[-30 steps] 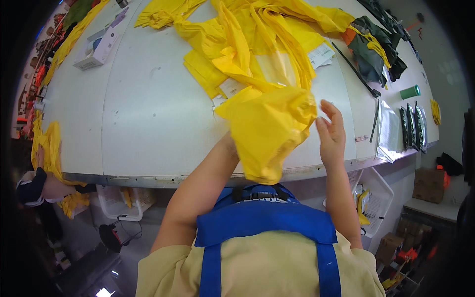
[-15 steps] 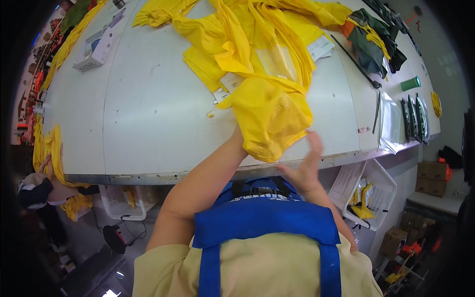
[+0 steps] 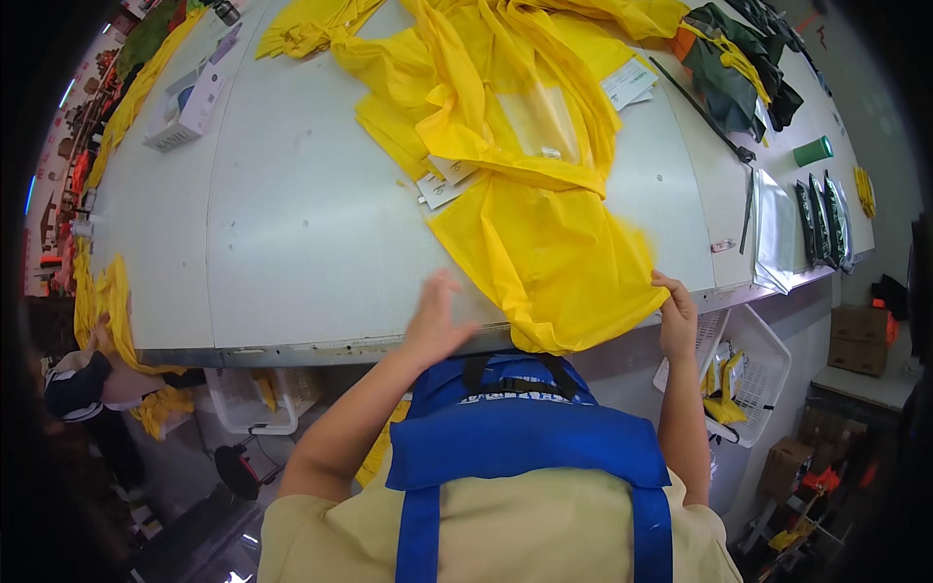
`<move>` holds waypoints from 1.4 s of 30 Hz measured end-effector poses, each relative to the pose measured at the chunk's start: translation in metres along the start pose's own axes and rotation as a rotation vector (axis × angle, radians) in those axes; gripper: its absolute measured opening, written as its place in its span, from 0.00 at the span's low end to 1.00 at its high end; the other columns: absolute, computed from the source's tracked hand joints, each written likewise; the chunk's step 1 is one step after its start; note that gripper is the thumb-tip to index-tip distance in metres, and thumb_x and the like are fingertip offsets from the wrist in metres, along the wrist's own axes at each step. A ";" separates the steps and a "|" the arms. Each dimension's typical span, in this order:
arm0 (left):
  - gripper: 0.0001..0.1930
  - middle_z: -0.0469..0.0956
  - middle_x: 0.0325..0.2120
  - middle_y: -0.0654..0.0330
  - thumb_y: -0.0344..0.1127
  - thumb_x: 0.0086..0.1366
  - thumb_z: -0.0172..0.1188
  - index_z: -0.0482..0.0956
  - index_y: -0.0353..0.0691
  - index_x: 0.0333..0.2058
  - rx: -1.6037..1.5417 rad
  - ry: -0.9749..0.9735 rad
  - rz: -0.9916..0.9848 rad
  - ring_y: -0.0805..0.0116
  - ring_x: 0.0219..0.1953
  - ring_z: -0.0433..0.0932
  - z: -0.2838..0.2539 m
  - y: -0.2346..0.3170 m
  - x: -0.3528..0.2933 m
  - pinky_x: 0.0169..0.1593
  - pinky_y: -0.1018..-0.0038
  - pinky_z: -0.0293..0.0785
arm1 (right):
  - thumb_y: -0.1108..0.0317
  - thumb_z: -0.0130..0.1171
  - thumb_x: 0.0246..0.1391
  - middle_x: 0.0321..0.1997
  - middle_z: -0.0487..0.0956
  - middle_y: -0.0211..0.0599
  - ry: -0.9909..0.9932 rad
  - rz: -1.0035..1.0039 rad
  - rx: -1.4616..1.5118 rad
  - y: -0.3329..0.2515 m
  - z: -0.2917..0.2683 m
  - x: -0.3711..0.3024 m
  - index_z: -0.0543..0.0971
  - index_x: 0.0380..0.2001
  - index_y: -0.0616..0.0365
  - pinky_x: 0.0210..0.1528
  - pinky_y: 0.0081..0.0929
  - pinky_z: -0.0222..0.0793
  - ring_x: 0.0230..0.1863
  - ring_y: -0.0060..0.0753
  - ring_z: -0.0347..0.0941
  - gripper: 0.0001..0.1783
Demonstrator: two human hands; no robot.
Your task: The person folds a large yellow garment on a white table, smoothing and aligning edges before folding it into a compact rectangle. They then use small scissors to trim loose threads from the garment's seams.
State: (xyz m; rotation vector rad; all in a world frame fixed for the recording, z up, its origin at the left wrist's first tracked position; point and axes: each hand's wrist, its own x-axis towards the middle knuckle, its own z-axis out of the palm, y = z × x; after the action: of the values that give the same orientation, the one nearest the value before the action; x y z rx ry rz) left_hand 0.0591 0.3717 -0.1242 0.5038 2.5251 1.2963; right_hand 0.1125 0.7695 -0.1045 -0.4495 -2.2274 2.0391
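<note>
A yellow raincoat (image 3: 569, 257) lies loosely spread over the table, its near end drooping past the front edge toward my apron. The fingers of my right hand (image 3: 677, 306) are closed on the right corner of that near end, pulling it out sideways. Slightly blurred, my left hand (image 3: 435, 321) is held above the table just left of the raincoat, empty, with its fingers apart. White printed tags (image 3: 445, 185) lie at the raincoat's left side. Farther up, a clear plastic panel (image 3: 539, 121) shows among the folds. More yellow cloth is bunched beyond it.
On the white table (image 3: 292, 233) stands a small white box (image 3: 190, 107) at far left. Dark green garments (image 3: 724, 73), a green roll (image 3: 812, 151), clear plastic bags (image 3: 773, 233) and dark packets (image 3: 821, 219) are on the right. White baskets (image 3: 763, 374) sit below the edge. A person's sleeve (image 3: 73, 384) shows at left.
My left hand has come out from under the raincoat's near end and moved left. My right hand has taken hold of its right corner; that end is spread wider and nearer me.
</note>
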 end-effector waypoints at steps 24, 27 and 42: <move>0.11 0.71 0.22 0.52 0.36 0.60 0.53 0.74 0.35 0.22 0.180 -0.196 0.130 0.52 0.32 0.71 -0.096 -0.011 0.077 0.37 0.61 0.68 | 0.76 0.58 0.31 0.33 0.75 0.38 -0.670 -0.315 -0.870 -0.048 0.098 -0.023 0.75 0.32 0.55 0.54 0.42 0.60 0.42 0.44 0.70 0.17; 0.14 0.73 0.21 0.51 0.39 0.59 0.53 0.74 0.35 0.20 0.364 -0.308 0.074 0.50 0.31 0.71 -0.092 -0.035 0.068 0.37 0.61 0.68 | 0.71 0.61 0.39 0.38 0.77 0.40 -0.891 -0.257 -0.891 -0.075 0.102 -0.032 0.76 0.35 0.57 0.51 0.36 0.65 0.45 0.46 0.71 0.15; 0.33 0.51 0.65 0.51 0.53 0.51 0.62 0.67 0.60 0.58 0.497 -0.320 0.358 0.49 0.67 0.48 0.067 0.040 0.073 0.66 0.47 0.38 | 0.70 0.54 0.50 0.38 0.79 0.43 -0.642 0.334 -1.053 -0.052 0.015 0.085 0.74 0.50 0.54 0.41 0.26 0.69 0.37 0.36 0.75 0.20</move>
State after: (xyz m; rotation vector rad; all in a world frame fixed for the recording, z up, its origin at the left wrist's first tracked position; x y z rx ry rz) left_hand 0.0259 0.4728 -0.1352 1.2062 2.5328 0.5887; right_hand 0.0192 0.7754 -0.0663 -0.2232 -3.7518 0.9489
